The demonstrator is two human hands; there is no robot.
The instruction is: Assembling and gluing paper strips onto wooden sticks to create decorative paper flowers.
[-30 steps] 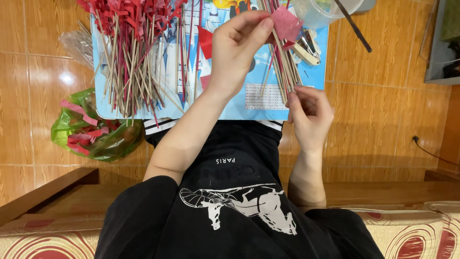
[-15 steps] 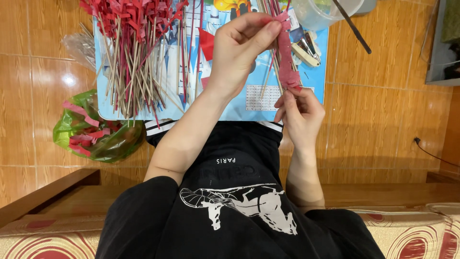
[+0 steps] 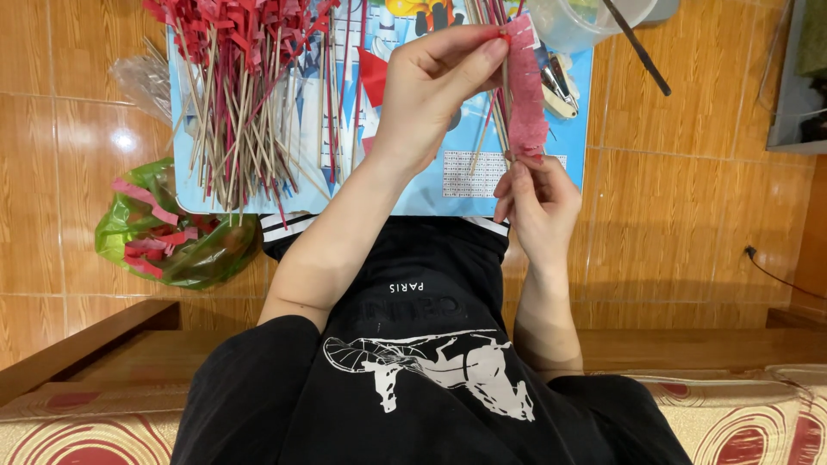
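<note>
So the right hand point(image 3: 536, 202), closest to the body, is pinching the bottom end of a red paper strip point(image 3: 525, 86) together with a thin bamboo stick point(image 3: 498, 112). Further out, the left hand point(image 3: 431, 82) grips the strip's top end between thumb and fingertips, so it's pulled taut and upright in front of the blue board point(image 3: 448, 185). Looks to me like the wrapping step, paper going onto the stick. Next move probably needs the 2 hands twisting against each other without letting the strip slack. Beyond that sits the pile of finished red-topped sticks point(image 3: 245, 95), a green bag point(image 3: 172, 237) of scraps off left, and a clear tub point(image 3: 577, 26) at the far edge.
</note>
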